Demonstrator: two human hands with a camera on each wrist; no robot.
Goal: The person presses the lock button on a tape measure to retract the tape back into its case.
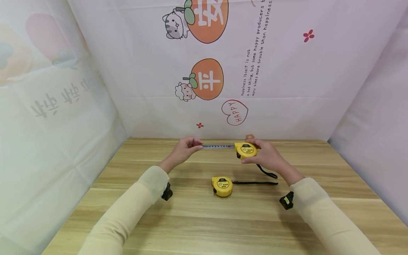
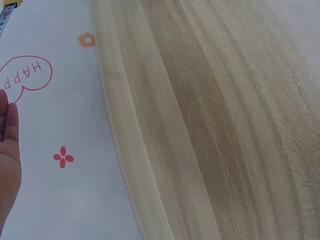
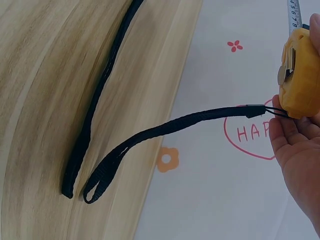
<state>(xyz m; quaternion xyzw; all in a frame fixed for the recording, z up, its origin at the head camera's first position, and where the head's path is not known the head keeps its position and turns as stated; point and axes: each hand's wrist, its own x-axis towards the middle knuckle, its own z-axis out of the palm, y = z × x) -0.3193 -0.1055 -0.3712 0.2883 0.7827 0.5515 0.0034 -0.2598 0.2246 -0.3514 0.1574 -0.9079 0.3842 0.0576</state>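
Observation:
My right hand [image 1: 269, 155] grips a yellow tape measure [image 1: 246, 150] near the back of the table, its thumb and fingers round the case. A short length of blade [image 1: 219, 146] runs out to the left, with printed numbers showing. At the blade's free end my left hand [image 1: 186, 150] pinches the tip between thumb and fingers. From the held case a black wrist strap [image 3: 165, 127] hangs down in the right wrist view. Closer to me, a second yellow tape measure [image 1: 222, 186] lies on the wood, its black strap [image 1: 255, 183] stretched out to the right.
The wooden table [image 1: 191, 223] ends at a white printed cloth [image 1: 153, 71] hanging behind it. More white cloth stands at the left and right sides. A small black camera [image 1: 167, 192] sits at the left wrist, another camera [image 1: 287, 200] at the right.

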